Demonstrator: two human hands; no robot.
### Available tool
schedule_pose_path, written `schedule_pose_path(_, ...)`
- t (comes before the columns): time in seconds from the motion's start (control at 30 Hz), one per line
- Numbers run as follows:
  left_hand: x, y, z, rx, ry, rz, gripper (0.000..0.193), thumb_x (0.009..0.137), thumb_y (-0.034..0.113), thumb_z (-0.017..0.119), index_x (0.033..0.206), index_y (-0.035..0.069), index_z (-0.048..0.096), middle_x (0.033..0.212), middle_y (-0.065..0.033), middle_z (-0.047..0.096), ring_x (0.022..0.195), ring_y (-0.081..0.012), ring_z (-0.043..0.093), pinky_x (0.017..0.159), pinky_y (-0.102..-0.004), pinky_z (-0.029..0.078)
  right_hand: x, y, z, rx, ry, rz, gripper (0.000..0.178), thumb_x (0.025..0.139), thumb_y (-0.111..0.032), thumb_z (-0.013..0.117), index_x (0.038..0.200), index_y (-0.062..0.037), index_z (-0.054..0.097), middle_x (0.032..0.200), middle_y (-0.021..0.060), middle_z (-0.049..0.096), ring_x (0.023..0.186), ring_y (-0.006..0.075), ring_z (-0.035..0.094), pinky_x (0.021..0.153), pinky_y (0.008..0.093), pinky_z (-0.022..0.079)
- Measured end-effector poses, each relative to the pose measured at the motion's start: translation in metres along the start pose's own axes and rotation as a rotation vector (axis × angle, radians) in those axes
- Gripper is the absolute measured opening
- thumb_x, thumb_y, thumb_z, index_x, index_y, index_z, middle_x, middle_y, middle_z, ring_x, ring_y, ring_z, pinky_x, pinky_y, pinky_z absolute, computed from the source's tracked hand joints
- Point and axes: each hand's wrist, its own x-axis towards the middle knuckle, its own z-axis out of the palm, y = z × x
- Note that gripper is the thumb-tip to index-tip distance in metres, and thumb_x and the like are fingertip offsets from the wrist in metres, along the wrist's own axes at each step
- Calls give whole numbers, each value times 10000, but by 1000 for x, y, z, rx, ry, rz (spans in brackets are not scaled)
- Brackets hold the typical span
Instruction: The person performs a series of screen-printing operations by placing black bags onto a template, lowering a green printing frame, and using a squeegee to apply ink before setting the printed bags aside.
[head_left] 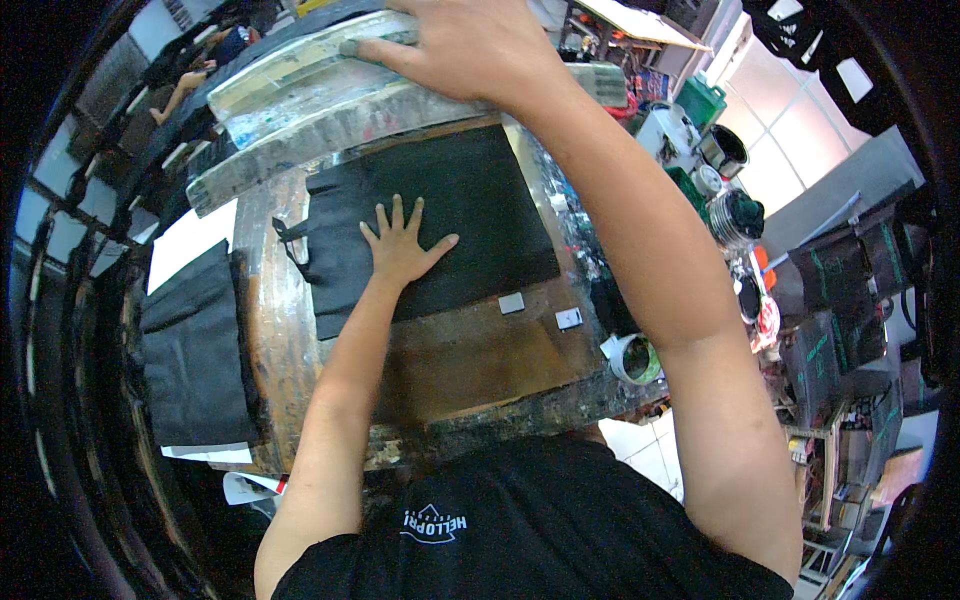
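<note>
The left hand (400, 248) lay flat, fingers spread, pinning the black fabric bag (440, 215) to the worn board (470, 360), while the right hand (462, 48) clasped the raised screen frame (300, 75), apparently keeping it clear.

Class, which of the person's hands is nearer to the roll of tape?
Left. The left hand lies flat on the black fabric, closer to the roll of tape; the right hand grips the frame above.
</note>
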Motion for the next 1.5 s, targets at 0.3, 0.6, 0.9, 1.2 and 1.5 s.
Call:
schedule_pose_path(0.3, -1, 24, -5, -42, -19, -5, 1093, 808, 898, 449, 1625, 192, 281, 1693, -197, 155, 1550, -466, 105, 1170, -742, 18, -2, 2, -8, 77, -49, 9, 627, 1020, -613, 430, 1442, -171, 570, 1030, 112, 718, 987, 194, 658, 946, 422, 457)
schedule_pose_path(0.6, 6, 33, 1, -61, 18, 10, 1104, 806, 904, 441, 1623, 180, 284, 1691, -204, 159, 1554, -458, 94, 1170, -741, 9, 6, -1, 0, 96, -60, -1, 642, 1025, -619, 437, 1389, -117, 603, 1022, 77, 710, 940, 184, 637, 898, 383, 471)
schedule_pose_path(0.9, -57, 30, -37, -310, 157, 23, 995, 847, 745, 628, 1528, 43, 442, 1583, -248, 395, 1456, -423, 392, 1204, -570, 262, 4, -5, 14, 106, -23, 48, 663, 1007, -676, 426, 1081, -59, 655, 948, 83, 674, 864, 186, 600, 752, 360, 522)
schedule_pose_path(1.2, -114, -87, -188, -1805, 542, 132, 543, 929, 343, 777, 1283, -12, 570, 1150, -85, 672, 990, -179, 669, 860, -308, 535, -55, -26, 40, 26, 97, -28, 557, 977, -599, 505, 1088, -74, 653, 975, 120, 667, 964, 250, 618, 931, 505, 435)
schedule_pose_path(1.5, -202, -58, -48, -1242, 580, -318, 778, 669, 216, 983, 1307, -14, 601, 1099, -98, 712, 969, -182, 675, 860, -328, 545, -174, -39, 111, 99, -412, 30, 668, 732, -221, 821, 1310, -126, 499, 1119, 125, 584, 1131, 338, 545, 904, 490, 394)
